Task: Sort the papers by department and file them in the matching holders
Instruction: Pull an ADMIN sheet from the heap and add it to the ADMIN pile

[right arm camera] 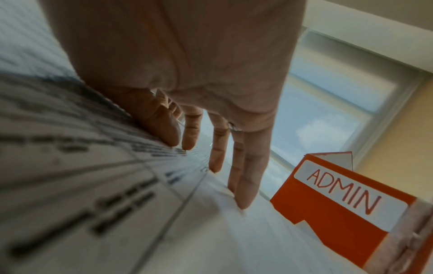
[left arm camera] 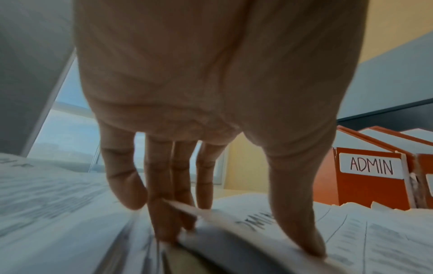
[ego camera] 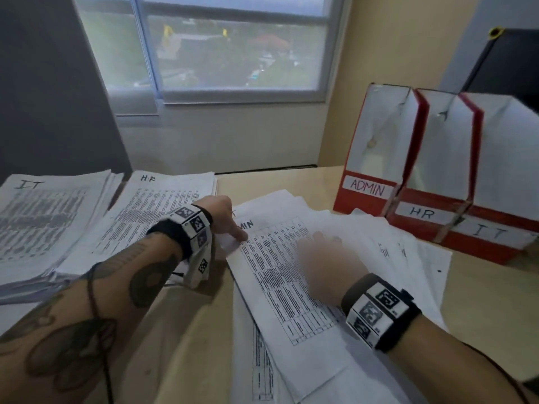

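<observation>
Left hand (ego camera: 224,217) pinches one ADMIN sheet (ego camera: 280,275); three holders (ego camera: 437,182) stand.

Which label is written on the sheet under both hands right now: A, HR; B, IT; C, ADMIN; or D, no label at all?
C: the sheet pinned by the left hand and right hand has "MIN" showing beside the left fingers, matching ADMIN.
</observation>
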### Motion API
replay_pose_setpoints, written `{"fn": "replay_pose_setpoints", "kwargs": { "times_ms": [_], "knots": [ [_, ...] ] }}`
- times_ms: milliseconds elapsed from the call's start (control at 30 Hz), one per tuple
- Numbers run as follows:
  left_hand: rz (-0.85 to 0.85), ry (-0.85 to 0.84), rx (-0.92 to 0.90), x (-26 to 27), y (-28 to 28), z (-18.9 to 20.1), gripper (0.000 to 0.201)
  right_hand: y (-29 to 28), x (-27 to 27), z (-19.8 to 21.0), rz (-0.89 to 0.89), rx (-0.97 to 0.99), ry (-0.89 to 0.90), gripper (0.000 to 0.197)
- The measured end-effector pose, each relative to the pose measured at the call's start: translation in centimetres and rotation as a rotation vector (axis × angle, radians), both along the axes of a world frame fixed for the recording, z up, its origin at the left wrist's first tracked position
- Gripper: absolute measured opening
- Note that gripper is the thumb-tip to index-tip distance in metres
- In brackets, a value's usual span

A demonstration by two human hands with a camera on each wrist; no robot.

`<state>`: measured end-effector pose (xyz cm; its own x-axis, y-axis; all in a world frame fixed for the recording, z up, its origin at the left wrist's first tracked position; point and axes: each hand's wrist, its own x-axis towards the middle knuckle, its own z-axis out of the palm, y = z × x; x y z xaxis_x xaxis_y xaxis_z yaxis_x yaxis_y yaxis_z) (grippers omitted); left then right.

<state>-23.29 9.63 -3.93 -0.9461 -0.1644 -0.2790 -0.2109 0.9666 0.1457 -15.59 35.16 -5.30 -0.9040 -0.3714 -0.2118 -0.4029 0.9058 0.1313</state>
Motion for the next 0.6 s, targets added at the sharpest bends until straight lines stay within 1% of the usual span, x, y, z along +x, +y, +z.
{"fn": "replay_pose_setpoints", "kwargs": {
  "times_ms": [67, 133, 200, 233, 267, 300, 333, 400, 433, 467, 500, 533, 567, 600],
  "knots": [
    [0.031, 0.013, 0.018, 0.0, 0.0, 0.4, 0.056, 0.0, 0.0, 0.2, 0.004, -0.003, -0.012, 0.062],
    [0.038, 0.099, -0.007, 0.1, -0.1, 1.2, 0.049, 0.4, 0.0, 0.7, -0.002, -0.024, -0.034, 0.055],
    [0.026, 0.176, 0.016, 0.5, 0.1, 2.6, 0.031, 1.0, -0.1, 1.4, 0.003, -0.085, -0.039, 0.039],
    [0.000, 0.203, 0.044, 0.8, 0.4, 3.4, 0.022, 1.4, -0.2, 1.7, 0.002, -0.117, -0.028, 0.035],
    [-0.038, 0.236, 0.066, 1.3, 0.8, 4.2, 0.015, 1.7, -0.4, 2.2, 0.004, -0.156, -0.005, 0.036],
    [-0.089, 0.281, 0.079, 1.9, 1.3, 5.0, 0.009, 2.0, -0.7, 2.7, 0.015, -0.206, 0.043, 0.042],
    [-0.158, 0.335, 0.093, 2.5, 2.0, 5.8, 0.006, 2.2, -1.0, 3.3, 0.033, -0.263, 0.113, 0.053],
    [-0.351, 0.408, 0.169, 3.9, 3.7, 7.3, 0.008, 2.3, -1.6, 4.9, 0.104, -0.368, 0.260, 0.076],
    [-0.459, 0.423, 0.232, 4.7, 4.7, 8.1, 0.008, 2.2, -2.0, 5.6, 0.147, -0.403, 0.307, 0.084],
    [-0.555, 0.429, 0.314, 5.5, 5.7, 8.8, 0.008, 2.2, -2.3, 6.4, 0.177, -0.436, 0.321, 0.084],
    [-0.622, 0.435, 0.412, 6.2, 6.6, 9.4, 0.008, 2.3, -2.6, 6.9, 0.192, -0.480, 0.297, 0.072],
    [-0.644, 0.440, 0.510, 6.5, 7.0, 9.7, 0.011, 2.6, -3.1, 7.3, 0.197, -0.524, 0.260, 0.052],
    [-0.620, 0.439, 0.607, 6.4, 7.0, 9.8, 0.020, 3.0, -3.5, 7.5, 0.196, -0.561, 0.222, 0.030],
    [-0.538, 0.417, 0.706, 6.2, 6.7, 9.8, 0.033, 3.6, -3.9, 7.6, 0.197, -0.592, 0.194, 0.013]
  ]
}}
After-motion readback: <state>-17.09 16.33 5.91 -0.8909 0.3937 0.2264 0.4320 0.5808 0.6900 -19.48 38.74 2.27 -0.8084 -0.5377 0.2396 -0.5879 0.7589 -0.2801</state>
